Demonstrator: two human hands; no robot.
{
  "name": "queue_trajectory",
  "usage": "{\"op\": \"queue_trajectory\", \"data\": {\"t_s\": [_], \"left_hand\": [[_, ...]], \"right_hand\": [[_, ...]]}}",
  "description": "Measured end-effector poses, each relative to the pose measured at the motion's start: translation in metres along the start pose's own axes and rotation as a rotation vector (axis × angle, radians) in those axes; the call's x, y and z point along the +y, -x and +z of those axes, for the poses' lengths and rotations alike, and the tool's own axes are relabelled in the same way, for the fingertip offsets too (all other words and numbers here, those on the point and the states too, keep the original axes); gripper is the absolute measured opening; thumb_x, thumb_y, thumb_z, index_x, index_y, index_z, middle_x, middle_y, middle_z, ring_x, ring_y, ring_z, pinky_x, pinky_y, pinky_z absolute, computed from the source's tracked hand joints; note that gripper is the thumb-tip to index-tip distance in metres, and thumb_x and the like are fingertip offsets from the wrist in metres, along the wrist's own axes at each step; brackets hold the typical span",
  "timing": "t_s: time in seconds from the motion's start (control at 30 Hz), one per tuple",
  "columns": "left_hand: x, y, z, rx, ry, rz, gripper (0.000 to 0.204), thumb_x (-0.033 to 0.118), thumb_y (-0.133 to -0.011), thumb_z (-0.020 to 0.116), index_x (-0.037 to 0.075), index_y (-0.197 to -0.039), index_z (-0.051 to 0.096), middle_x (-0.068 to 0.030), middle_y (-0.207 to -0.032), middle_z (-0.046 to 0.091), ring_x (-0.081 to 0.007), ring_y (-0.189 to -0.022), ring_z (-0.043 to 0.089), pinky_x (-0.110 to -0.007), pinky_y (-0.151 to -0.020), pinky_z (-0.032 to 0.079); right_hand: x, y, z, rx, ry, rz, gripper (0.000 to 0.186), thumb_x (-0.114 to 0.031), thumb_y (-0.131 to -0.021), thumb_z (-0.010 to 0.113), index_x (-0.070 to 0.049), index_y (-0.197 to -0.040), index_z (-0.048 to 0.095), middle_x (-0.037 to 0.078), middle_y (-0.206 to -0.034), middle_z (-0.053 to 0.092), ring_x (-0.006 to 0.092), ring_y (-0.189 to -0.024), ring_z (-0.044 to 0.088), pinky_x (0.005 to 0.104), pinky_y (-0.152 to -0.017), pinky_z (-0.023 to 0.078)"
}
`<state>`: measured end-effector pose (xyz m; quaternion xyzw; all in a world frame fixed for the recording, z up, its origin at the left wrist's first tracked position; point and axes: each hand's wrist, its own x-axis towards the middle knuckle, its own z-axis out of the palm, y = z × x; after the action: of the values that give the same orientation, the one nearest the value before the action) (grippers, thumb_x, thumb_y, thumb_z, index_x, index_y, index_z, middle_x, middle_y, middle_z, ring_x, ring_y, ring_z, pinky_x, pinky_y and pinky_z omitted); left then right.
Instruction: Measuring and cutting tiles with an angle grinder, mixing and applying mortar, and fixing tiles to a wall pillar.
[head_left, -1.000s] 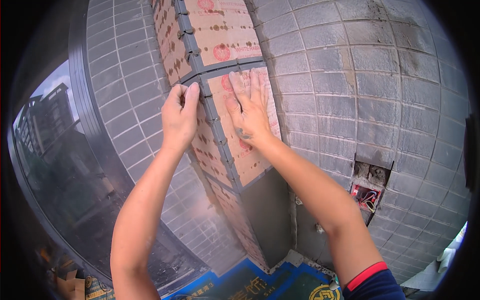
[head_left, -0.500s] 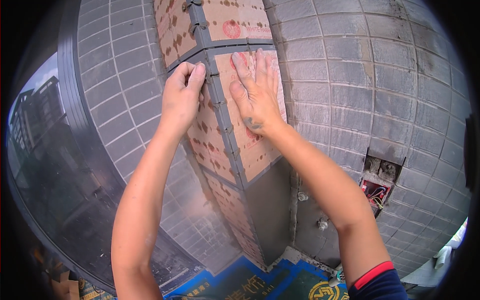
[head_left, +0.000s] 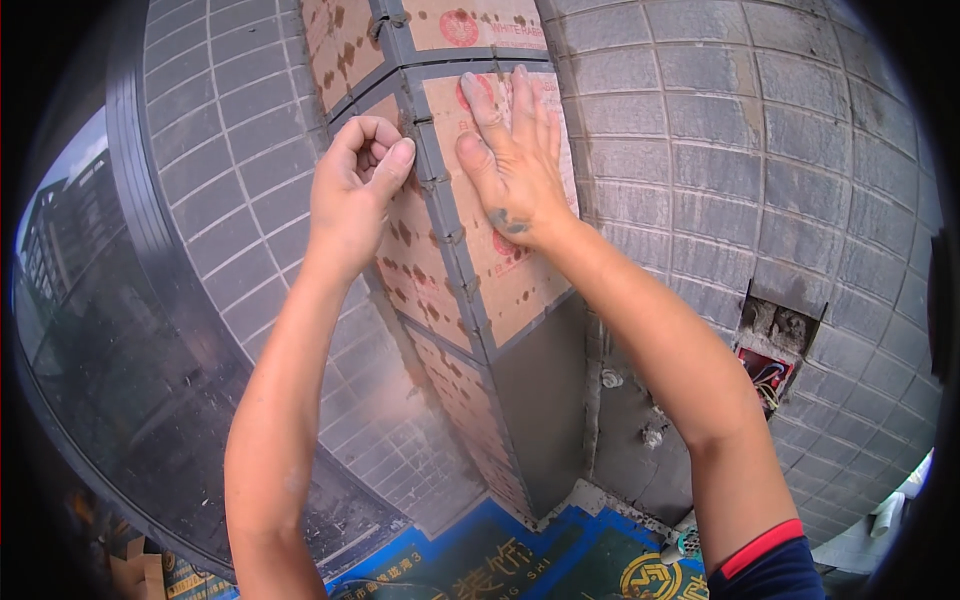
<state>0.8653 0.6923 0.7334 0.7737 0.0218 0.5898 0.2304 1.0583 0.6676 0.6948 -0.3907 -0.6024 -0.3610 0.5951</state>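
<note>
A tiled corner column stands before me, its tiles covered in brown cardboard-like facing with dark blotches. My right hand (head_left: pixel 522 170) lies flat, fingers spread, against the right-face tile (head_left: pixel 535 272). Beside the upper end of that tile's corner edge is my left hand (head_left: pixel 352 190), its fingers curled in and its thumb pointing up by the seam. Whether anything small sits between those fingers is hidden. Small dark spacer-like pieces (head_left: pixel 455 237) stick out along the grey corner seam (head_left: pixel 441 205). A dark gap (head_left: pixel 470 61) runs between this tile and the one above.
Grey tiled walls flank the column. A red electrical box (head_left: pixel 765 380) with loose wires sits in a wall cutout at right, and pipe stubs (head_left: pixel 652 436) project lower down. A dark glossy panel (head_left: pixel 120 330) stands left. Blue-and-green printed sheeting (head_left: pixel 480 555) covers the floor.
My left hand has drawn slightly left from the corner seam, and its thumb and finger look less tightly pinched. My right hand stays pressed on the tile. The view has shifted a little.
</note>
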Motion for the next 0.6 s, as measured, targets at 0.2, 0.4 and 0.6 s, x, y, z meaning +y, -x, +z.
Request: {"op": "queue_trajectory", "data": {"t_s": [0.2, 0.4, 0.6], "left_hand": [[-0.015, 0.036, 0.016, 0.123, -0.066, -0.064, 0.015, 0.020, -0.102, 0.065, 0.008, -0.095, 0.059, 0.0090, -0.082, 0.051, -0.0022, -0.074, 0.044, -0.020, -0.065, 0.035], [-0.028, 0.037, 0.020, 0.141, -0.103, 0.022, 0.011, 0.013, -0.102, 0.062, 0.007, -0.097, 0.055, 0.0066, -0.083, 0.047, -0.0046, -0.076, 0.042, -0.021, -0.069, 0.038], [-0.025, 0.039, 0.014, 0.065, -0.097, 0.006, 0.012, 0.014, -0.102, 0.062, 0.006, -0.098, 0.054, 0.0038, -0.083, 0.044, -0.0086, -0.077, 0.042, -0.024, -0.071, 0.040]], "right_hand": [[0.001, 0.000, 0.002, 0.025, -0.008, -0.012, 0.067, -0.063, -0.102, 0.038, -0.027, -0.159, 0.040, 0.032, -0.165, 0.016, 0.0505, -0.153, 0.012, 0.0615, -0.122, 0.004], [-0.001, 0.000, 0.005, 0.047, 0.008, -0.025, 0.068, -0.063, -0.102, 0.039, -0.026, -0.158, 0.040, 0.033, -0.165, 0.017, 0.0508, -0.153, 0.013, 0.0617, -0.122, 0.005], [0.000, 0.000, 0.003, 0.020, 0.017, -0.008, 0.069, -0.065, -0.101, 0.038, -0.026, -0.159, 0.040, 0.033, -0.164, 0.017, 0.0511, -0.153, 0.012, 0.0619, -0.122, 0.004]]}}
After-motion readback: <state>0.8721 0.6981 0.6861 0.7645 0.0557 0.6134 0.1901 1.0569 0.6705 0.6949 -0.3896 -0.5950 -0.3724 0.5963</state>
